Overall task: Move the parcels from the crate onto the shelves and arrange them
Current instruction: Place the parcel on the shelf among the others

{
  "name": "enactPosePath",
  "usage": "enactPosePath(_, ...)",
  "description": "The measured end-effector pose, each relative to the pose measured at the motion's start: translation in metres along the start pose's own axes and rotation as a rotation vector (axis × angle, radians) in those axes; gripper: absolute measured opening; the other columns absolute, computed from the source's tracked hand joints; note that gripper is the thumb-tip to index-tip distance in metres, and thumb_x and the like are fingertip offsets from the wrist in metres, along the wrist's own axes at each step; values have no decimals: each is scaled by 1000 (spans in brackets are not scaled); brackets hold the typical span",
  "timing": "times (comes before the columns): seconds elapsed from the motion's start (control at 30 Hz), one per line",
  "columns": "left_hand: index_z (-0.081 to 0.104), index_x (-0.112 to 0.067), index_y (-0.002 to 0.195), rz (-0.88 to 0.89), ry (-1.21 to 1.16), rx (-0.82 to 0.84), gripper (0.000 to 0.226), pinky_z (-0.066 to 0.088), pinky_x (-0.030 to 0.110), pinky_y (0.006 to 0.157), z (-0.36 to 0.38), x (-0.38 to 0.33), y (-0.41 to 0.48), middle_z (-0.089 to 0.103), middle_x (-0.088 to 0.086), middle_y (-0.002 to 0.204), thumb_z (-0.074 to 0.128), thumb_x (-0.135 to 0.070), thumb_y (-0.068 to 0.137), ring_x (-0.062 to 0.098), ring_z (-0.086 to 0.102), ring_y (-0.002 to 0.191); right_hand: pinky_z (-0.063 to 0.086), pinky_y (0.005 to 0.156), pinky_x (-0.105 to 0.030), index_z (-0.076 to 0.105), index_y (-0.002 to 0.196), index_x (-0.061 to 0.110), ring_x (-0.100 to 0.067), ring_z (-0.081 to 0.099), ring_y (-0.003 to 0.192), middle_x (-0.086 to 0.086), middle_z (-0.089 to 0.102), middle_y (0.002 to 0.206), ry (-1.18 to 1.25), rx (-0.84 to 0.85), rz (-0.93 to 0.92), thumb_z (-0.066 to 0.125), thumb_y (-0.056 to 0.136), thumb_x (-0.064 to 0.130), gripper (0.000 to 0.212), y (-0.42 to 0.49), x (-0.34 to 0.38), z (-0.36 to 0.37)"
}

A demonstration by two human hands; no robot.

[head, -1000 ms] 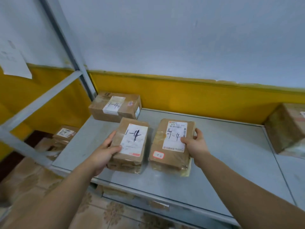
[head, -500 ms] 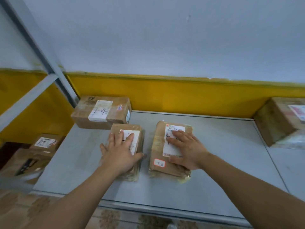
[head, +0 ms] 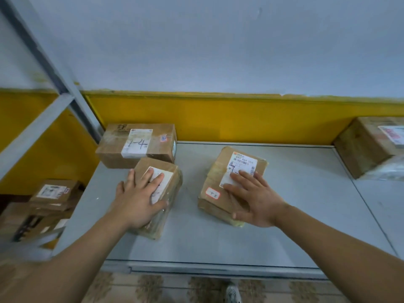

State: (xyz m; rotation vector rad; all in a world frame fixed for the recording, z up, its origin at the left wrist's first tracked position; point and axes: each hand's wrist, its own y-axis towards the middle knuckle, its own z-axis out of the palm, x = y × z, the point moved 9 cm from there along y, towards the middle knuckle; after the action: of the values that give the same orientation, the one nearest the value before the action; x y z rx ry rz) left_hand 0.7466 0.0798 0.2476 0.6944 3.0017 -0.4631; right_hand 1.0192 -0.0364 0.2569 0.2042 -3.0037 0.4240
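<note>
Two brown taped parcels lie flat on the grey metal shelf (head: 295, 215). My left hand (head: 137, 200) rests flat with straight fingers on the left parcel (head: 170, 189), covering most of its white label. My right hand (head: 255, 197) presses flat on the right parcel (head: 220, 171), over the lower part of its label. Behind the left parcel sits a larger box marked 1-4 (head: 136, 145) in the shelf's back left corner, touching it.
A big brown box (head: 367, 143) stands at the back right on the adjoining shelf. Grey shelf uprights (head: 54, 77) rise at the left. More parcels (head: 52, 193) are stacked low at the left. A yellow and white wall backs the shelf.
Both hands went from gripping the parcels' sides to lying flat on top. The two parcels now sit farther apart, the left one against the 1-4 box.
</note>
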Motion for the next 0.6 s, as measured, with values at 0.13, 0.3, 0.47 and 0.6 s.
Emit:
enactPosePath(0.13,-3,-49,149,13,-15,-46,75,0,55,115,2,0,0,-15,-14,160,13,-78,82,30,-21,145,-18,116,-40,1,154,44,-22,-13,150,4,-6,165,-64,-27,72,30,86,77,81,11,5,6)
enactPosePath(0.3,3,-49,149,-9,-30,-69,72,1,52,115,0,0,-2,-10,-15,161,19,-76,85,27,-19,146,-12,116,-50,11,152,43,-33,-8,149,0,3,165,91,-121,375,14,78,82,84,55,18,-2)
enactPosePath(0.47,3,-50,149,-24,-26,-72,70,0,50,115,-3,1,-5,-10,-16,161,20,-74,85,25,-18,146,-4,114,-62,5,152,37,-39,-8,149,-4,1,164,74,-85,380,12,73,89,95,93,25,-14)
enactPosePath(0.6,6,-50,149,-23,-51,-84,69,0,49,115,-3,1,-6,-9,-17,161,22,-73,85,25,-18,146,0,115,-62,-16,146,48,-34,-8,149,4,-6,165,-105,-1,105,23,69,93,97,88,3,-10)
